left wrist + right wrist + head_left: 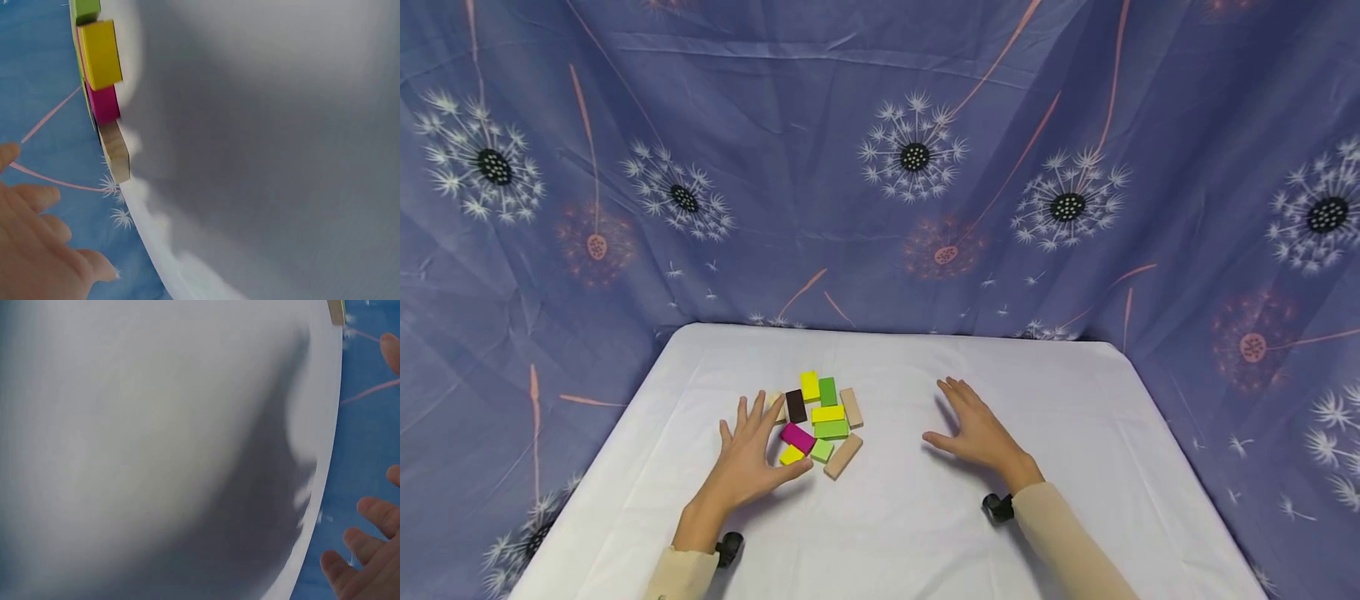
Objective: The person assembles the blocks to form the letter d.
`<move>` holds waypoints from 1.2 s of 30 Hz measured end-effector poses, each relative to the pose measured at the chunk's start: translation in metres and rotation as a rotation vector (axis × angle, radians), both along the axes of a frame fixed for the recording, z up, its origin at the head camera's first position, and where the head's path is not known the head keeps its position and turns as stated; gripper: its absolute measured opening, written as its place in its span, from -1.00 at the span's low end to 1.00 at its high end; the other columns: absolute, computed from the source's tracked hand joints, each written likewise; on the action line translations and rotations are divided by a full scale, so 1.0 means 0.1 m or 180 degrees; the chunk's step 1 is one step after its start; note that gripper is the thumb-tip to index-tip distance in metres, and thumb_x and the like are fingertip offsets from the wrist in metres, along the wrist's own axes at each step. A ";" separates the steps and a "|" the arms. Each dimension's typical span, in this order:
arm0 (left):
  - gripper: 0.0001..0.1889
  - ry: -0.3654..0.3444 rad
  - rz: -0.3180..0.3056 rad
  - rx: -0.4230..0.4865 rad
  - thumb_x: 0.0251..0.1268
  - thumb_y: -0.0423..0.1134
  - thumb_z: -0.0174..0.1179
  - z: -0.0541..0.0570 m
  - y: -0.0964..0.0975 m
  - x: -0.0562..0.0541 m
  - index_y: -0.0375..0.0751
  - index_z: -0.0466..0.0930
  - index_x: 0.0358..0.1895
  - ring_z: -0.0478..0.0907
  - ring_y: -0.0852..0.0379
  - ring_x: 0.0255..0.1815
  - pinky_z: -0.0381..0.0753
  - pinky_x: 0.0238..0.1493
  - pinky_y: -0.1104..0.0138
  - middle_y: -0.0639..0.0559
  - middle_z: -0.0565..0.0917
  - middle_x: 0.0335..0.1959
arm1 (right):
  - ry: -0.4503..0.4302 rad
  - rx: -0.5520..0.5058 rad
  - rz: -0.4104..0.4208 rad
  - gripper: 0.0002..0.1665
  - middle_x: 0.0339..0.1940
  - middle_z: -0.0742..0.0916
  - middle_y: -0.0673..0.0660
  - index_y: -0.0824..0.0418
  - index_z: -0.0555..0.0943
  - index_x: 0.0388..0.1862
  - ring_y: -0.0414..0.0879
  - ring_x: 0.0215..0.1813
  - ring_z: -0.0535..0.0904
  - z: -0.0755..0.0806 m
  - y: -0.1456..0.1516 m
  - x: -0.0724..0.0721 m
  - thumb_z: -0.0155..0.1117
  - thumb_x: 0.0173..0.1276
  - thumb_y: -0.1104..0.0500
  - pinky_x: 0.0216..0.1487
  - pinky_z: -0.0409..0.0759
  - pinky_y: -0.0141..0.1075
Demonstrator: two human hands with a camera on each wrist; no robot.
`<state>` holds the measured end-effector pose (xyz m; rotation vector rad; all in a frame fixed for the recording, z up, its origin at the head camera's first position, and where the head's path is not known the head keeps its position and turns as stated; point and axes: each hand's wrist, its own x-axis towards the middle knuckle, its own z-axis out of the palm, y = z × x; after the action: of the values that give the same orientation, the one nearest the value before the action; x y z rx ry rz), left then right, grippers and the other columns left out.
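A blue cloth backdrop (820, 108) printed with white and pink dandelions hangs behind and to both sides of the tabletop (895, 533), which a white cover drapes. Over its near part reach two arms in beige sleeves (1071, 550). The left hand (741, 468) is above the left of the tabletop, at the near left side of the blocks, its fingers (755, 414) spread and gripping nothing. The right hand (979, 432) is well apart from them on the other side, its fingers extended and slightly bent, thumb apart, likewise holding nothing. The eleven blocks form a loose cluster left of the middle, between the hands. Of these, a long beige block (843, 457) lies slanted at the near right, and another beige block (852, 407) stands behind it. A magenta block (798, 438) lies toward the left hand, a dark brown block (796, 406) behind it, a pale block (777, 408) partly hidden by the index finger. A yellow bar (827, 414) sits just behind a lime bar (831, 430); farther back, a yellow block (810, 387) and a green block (827, 392) are side by side. Smallest in sight are a light green piece (822, 451) and a yellow piece (792, 455), near the left thumb.
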<state>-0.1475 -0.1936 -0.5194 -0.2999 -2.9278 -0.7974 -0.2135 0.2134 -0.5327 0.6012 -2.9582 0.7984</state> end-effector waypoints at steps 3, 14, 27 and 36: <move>0.20 0.0033 -0.0010 0.0059 -0.01 0.48 0.37 -0.01 0.04 0.04 0.09 0.03 0.68 -0.23 -0.54 0.65 -0.22 0.34 -0.63 -0.33 0.02 0.67 | -0.0069 -0.0022 0.0101 0.22 0.67 0.29 0.20 0.08 0.16 0.68 0.21 0.69 0.10 0.00 -0.13 -0.03 0.41 0.22 -0.42 0.56 0.21 0.25; 0.15 0.0027 0.0134 0.0521 -0.01 0.32 0.48 -0.04 0.08 0.21 -0.02 0.14 0.64 -0.23 -0.52 0.65 -0.16 0.43 -0.53 -0.32 0.05 0.67 | -0.0328 -0.0158 0.0422 0.17 0.64 0.34 0.15 0.11 0.19 0.67 0.09 0.66 0.21 -0.04 -0.52 -0.11 0.48 0.23 -0.28 0.62 0.20 0.01; 0.13 0.0106 0.0303 0.0748 -0.03 0.25 0.54 -0.08 0.01 0.36 -0.03 0.19 0.62 -0.15 -0.51 0.65 -0.05 0.46 -0.48 -0.26 0.23 0.61 | -0.0553 -0.0329 0.0520 0.11 0.58 0.44 0.14 0.12 0.27 0.63 0.10 0.59 0.33 -0.07 -0.87 -0.32 0.55 0.17 -0.13 0.57 0.30 0.02; 0.06 0.0143 0.0259 0.0690 -0.01 0.26 0.52 -0.11 0.02 0.38 0.06 0.24 0.59 -0.08 -0.49 0.64 -0.04 0.47 -0.47 -0.21 0.28 0.59 | -0.0708 -0.0292 0.0697 0.10 0.56 0.45 0.17 0.13 0.26 0.63 0.06 0.39 0.50 -0.07 -1.12 -0.43 0.50 0.17 -0.09 0.47 0.44 -0.02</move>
<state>-0.1097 -0.1919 -0.5300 -0.1772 -2.7593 -1.0685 -0.2562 0.1014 -0.5399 0.8978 -3.0652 1.0790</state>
